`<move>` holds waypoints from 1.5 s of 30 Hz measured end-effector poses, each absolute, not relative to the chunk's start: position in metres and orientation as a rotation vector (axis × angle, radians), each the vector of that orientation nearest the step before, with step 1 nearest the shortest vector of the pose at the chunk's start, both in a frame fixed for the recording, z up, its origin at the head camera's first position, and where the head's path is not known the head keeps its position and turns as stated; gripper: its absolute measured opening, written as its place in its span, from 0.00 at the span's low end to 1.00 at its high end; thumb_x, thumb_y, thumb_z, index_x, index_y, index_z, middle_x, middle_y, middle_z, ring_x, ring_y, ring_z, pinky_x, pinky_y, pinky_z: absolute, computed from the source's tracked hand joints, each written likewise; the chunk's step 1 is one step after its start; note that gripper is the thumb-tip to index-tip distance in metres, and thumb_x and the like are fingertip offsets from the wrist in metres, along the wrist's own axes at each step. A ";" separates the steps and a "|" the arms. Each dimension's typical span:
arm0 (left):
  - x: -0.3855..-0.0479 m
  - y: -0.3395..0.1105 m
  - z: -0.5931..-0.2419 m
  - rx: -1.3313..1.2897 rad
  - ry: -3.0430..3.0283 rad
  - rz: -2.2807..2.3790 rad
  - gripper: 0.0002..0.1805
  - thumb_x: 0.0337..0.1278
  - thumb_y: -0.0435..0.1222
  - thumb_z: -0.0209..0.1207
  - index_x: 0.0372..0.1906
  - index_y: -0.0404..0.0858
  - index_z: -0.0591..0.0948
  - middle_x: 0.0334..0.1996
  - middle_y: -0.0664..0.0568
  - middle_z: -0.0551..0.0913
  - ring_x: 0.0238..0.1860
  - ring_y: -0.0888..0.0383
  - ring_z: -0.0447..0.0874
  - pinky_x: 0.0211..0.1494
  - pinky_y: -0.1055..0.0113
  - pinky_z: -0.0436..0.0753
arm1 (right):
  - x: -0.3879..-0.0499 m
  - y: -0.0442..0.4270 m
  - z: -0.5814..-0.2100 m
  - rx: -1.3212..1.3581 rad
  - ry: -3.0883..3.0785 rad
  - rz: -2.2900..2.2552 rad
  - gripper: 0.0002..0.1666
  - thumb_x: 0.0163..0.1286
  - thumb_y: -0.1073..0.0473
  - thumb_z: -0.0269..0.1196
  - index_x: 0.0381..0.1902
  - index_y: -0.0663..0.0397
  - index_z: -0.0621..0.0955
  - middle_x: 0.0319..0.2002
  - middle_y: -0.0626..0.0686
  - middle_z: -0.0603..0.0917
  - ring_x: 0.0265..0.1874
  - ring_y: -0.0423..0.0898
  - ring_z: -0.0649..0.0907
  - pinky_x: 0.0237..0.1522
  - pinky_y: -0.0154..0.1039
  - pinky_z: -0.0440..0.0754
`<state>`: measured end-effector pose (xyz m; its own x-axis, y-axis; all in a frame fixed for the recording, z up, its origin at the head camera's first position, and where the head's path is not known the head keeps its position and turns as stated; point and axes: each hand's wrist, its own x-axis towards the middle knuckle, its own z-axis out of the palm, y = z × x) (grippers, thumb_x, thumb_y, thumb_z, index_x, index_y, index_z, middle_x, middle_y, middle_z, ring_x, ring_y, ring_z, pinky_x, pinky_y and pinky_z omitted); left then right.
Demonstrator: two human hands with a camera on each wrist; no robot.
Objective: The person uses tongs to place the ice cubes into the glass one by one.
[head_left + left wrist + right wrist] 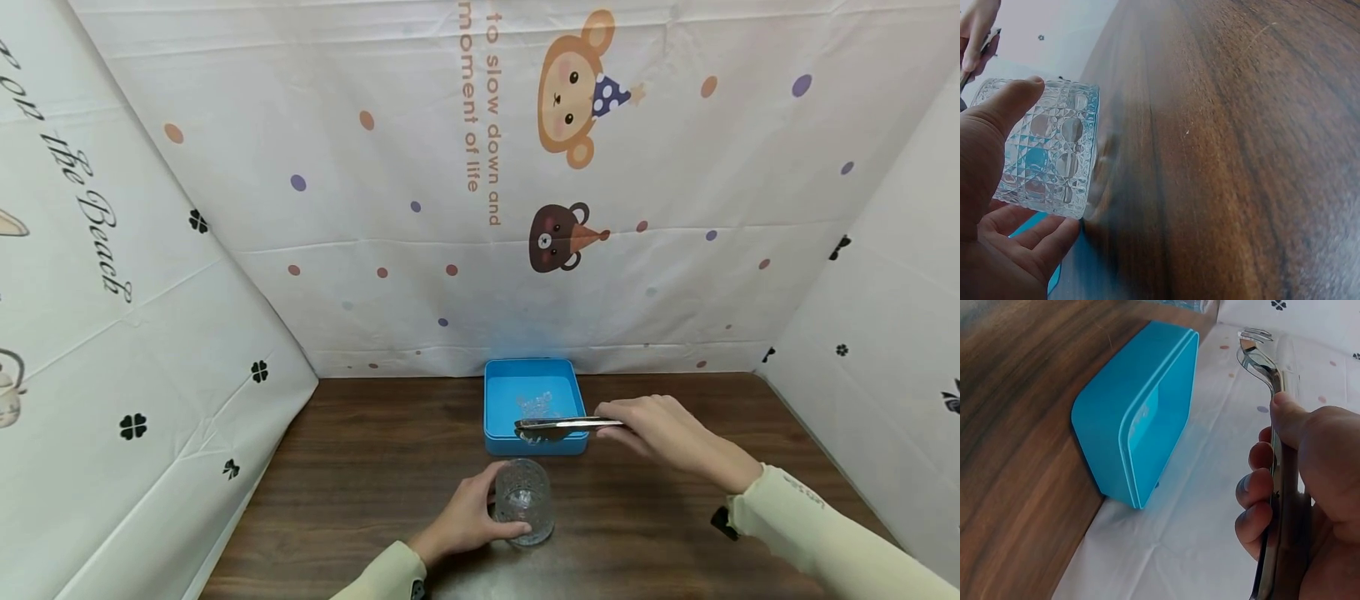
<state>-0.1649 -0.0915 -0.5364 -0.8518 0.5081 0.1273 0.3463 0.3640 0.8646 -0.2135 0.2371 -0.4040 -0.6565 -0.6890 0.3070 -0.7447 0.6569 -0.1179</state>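
Observation:
A clear patterned glass [523, 502] stands on the table, and the left hand [472, 512] grips its side, thumb in front; the left wrist view shows the thumb and fingers round the glass [1054, 150]. Metal tongs [566, 423] are held by the right hand [660, 429], their tips over the near edge of a blue box [536, 447]. Small clear pieces [536, 406] lie in the box. In the right wrist view the right hand [1329, 469] has thumb and fingers round the tongs [1282, 487], above the blue box [1110, 412]. Whether the tips hold a piece, I cannot tell.
The brown wooden table [360, 467] meets a printed white cloth [420, 250] behind the box. More white cloth stands at the left [180, 400] and right [862, 333] sides.

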 end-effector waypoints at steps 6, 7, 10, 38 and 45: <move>-0.165 -0.092 -0.536 0.802 2.446 1.519 0.43 0.52 0.49 0.77 0.72 0.46 0.70 0.61 0.50 0.80 0.55 0.56 0.84 0.54 0.68 0.84 | -0.211 0.235 -0.409 1.214 -2.600 0.379 0.10 0.74 0.51 0.67 0.32 0.36 0.77 0.24 0.31 0.71 0.17 0.28 0.64 0.18 0.28 0.61; -0.164 -0.092 -0.536 0.804 2.447 1.522 0.43 0.52 0.49 0.77 0.71 0.46 0.70 0.61 0.50 0.80 0.55 0.56 0.84 0.54 0.68 0.84 | -0.211 0.235 -0.410 1.221 -2.597 0.381 0.10 0.74 0.50 0.66 0.32 0.36 0.76 0.23 0.31 0.70 0.17 0.28 0.63 0.18 0.27 0.61; -0.164 -0.092 -0.536 0.804 2.450 1.519 0.43 0.52 0.50 0.77 0.71 0.46 0.70 0.61 0.50 0.80 0.55 0.56 0.84 0.54 0.68 0.84 | -0.209 0.234 -0.412 1.241 -2.585 0.392 0.12 0.75 0.49 0.65 0.31 0.36 0.75 0.23 0.31 0.69 0.17 0.28 0.64 0.19 0.27 0.61; -0.166 -0.089 -0.538 0.760 2.491 1.449 0.45 0.50 0.52 0.77 0.72 0.45 0.69 0.57 0.51 0.82 0.52 0.61 0.84 0.52 0.67 0.85 | -0.198 0.233 -0.421 1.247 -2.596 0.478 0.08 0.73 0.53 0.68 0.46 0.45 0.84 0.37 0.38 0.86 0.24 0.25 0.75 0.24 0.29 0.75; -0.165 -0.090 -0.538 0.756 2.476 1.454 0.45 0.51 0.51 0.77 0.72 0.44 0.69 0.58 0.50 0.82 0.53 0.61 0.84 0.53 0.67 0.84 | -0.197 0.233 -0.423 1.233 -2.620 0.487 0.09 0.73 0.51 0.68 0.46 0.47 0.84 0.36 0.38 0.85 0.21 0.26 0.72 0.23 0.27 0.71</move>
